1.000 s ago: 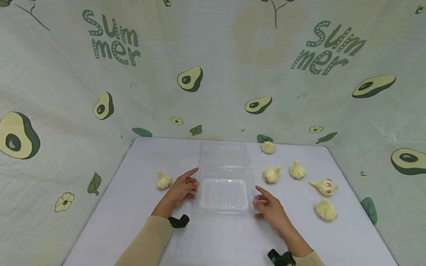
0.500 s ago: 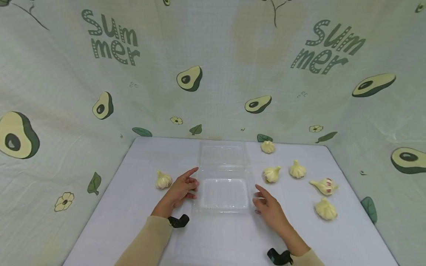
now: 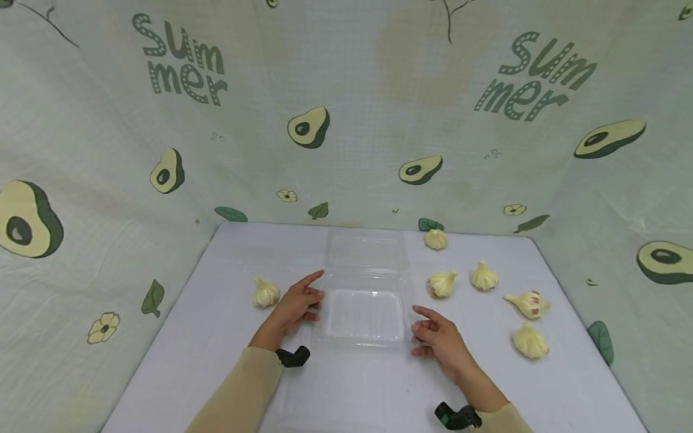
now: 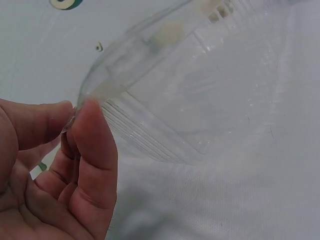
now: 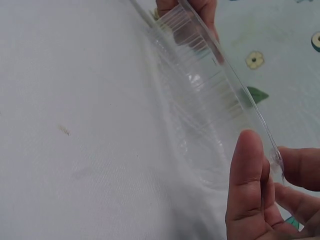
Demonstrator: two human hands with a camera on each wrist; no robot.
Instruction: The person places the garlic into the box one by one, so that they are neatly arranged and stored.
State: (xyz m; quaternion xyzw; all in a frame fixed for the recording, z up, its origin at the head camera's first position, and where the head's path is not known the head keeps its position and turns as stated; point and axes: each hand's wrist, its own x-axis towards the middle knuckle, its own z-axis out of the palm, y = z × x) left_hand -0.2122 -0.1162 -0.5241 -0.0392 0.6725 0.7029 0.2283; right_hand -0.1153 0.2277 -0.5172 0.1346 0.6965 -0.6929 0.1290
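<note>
Between the two hands, near the middle of the table [image 3: 346,391], is a clear box [image 3: 365,316], unfolded, its far half [image 3: 365,252] toward the back. From the head, the plastic nearly fades into the white beneath it, and the left hand [image 3: 292,305] and right hand [image 3: 441,340] seem merely to flank it; their grip cannot be told there. Each wrist view settles it — the left hand pinches the rim [image 4: 86,82] between its fingertips, and the right hand does likewise on the opposite side. Those close views also bring out ribbed walls [image 5: 225,107]; whether the base touches the table, I cannot tell.

Only the head view gives the garlic clearly: one bulb [image 3: 266,293] beside the left hand, five more to the right, the farthest bulb [image 3: 435,239] near the table's back edge. Through the plastic, the left wrist view catches just pale blurs.

White and faintly woven, the table bears a small brownish mark [image 5: 64,130] — seen from the right wrist. Around it hangs a pale curtain [image 3: 357,78] printed with avocados, leaves, flowers and "summer". Beige sleeves [image 3: 238,391] show in the head view alone.
</note>
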